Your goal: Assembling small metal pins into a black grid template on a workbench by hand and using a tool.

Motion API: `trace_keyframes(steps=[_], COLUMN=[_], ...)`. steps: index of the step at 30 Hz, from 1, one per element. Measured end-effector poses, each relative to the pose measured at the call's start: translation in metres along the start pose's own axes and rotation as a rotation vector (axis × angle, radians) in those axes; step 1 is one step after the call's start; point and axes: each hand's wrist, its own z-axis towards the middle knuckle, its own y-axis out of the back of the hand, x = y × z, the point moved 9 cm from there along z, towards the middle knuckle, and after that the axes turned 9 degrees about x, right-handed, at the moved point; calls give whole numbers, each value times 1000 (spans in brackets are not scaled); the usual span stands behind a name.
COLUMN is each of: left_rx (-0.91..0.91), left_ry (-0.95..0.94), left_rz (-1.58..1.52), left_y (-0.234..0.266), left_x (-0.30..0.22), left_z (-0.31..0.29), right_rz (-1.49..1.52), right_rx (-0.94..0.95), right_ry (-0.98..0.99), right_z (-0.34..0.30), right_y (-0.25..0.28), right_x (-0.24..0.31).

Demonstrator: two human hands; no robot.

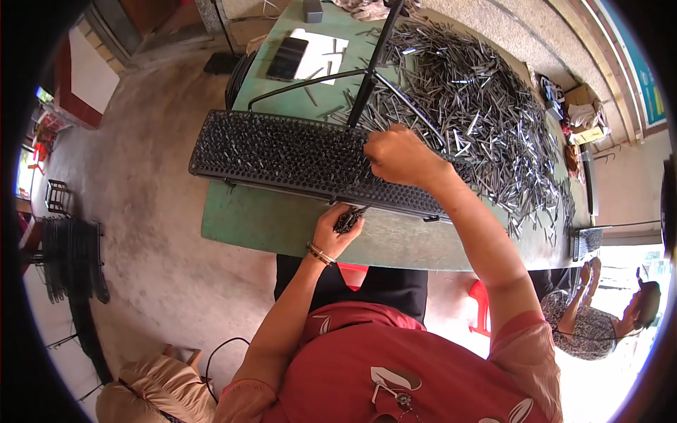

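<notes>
Scanning from the left, we meet first the black perforated tray (282, 151), a long flat rack whose long axis runs left to right across the green table (247, 225), dipping a little toward the right. Its near edge lies close to the table's front edge, and many of its holes carry small dark pins standing upright. Behind it a dark phone (287, 58) rests on a white sheet of paper (317, 53).

Our left hand (337, 229) sits just below the tray's near edge, fingers curled shut around a small bundle of dark metal pins (348, 219), whose tips poke out up and to the right, toward the tray.

Our right hand (400, 156) hovers over the tray's right part, fingers pinched together and pointing left; we cannot tell whether a pin is between them.

Further right, a big heap of loose metal pins (479, 113) sprawls across the table, lying in every direction. A black tripod (374, 63) stands amid them.
</notes>
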Motion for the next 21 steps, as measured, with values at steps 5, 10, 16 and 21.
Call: trace_keyframes(steps=[5,10,16,21], left_rx=[11,15,-35,7], left_ry=[-9,-17,156,129], left_rz=[23,13,-159,-87], left_y=[0,-2,2,-1], left_x=[-1,0,27,13], left_z=[1,2,-10,-3], right_rz=[-28,105,785,805], right_rx=[19,-75,-19,-290], right_ry=[7,-24,-25,13], right_z=[1,-16,-52,-64], right_y=[-22,-4,-4,-24], right_x=[8,1,29,33])
